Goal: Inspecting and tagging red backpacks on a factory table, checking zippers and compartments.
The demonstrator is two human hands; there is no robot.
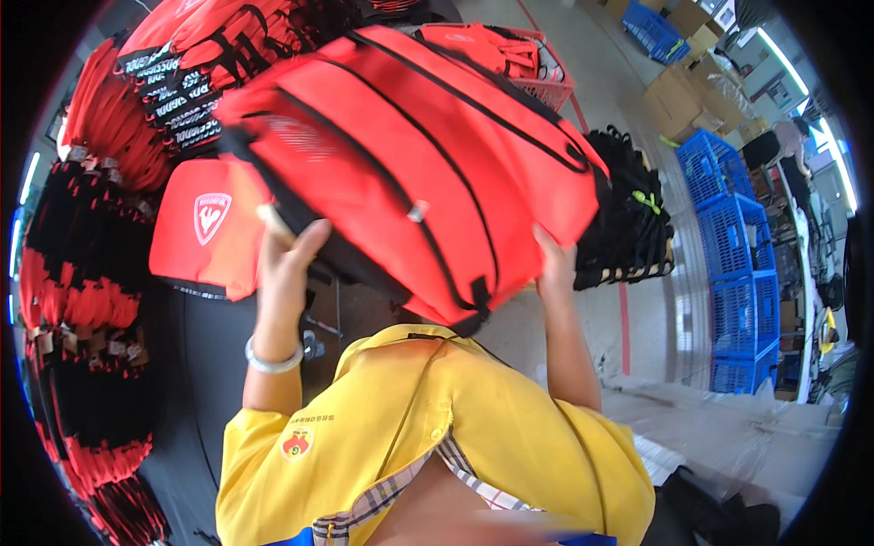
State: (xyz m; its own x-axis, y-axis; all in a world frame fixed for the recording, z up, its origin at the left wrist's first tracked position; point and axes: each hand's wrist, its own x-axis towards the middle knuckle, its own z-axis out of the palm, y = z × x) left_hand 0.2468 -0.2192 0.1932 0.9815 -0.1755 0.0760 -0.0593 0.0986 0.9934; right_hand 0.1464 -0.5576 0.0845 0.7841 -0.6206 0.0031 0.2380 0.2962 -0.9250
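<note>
I hold a large red bag (410,173) with black trim and black zip lines up in front of me, tilted down to the right. My left hand (291,259), a silver bracelet on its wrist, grips the bag's lower left edge. My right hand (553,264) holds its lower right side. A smaller red bag (205,232) with a white emblem lies just left of my left hand, partly behind the big bag. My yellow shirt (428,437) fills the lower middle.
Stacks of red and black bags (82,300) line the left side and the top left. A red basket (551,86) of red bags stands behind. To the right are a black pile of bags (628,218), blue crates (737,264) and cardboard boxes (674,100).
</note>
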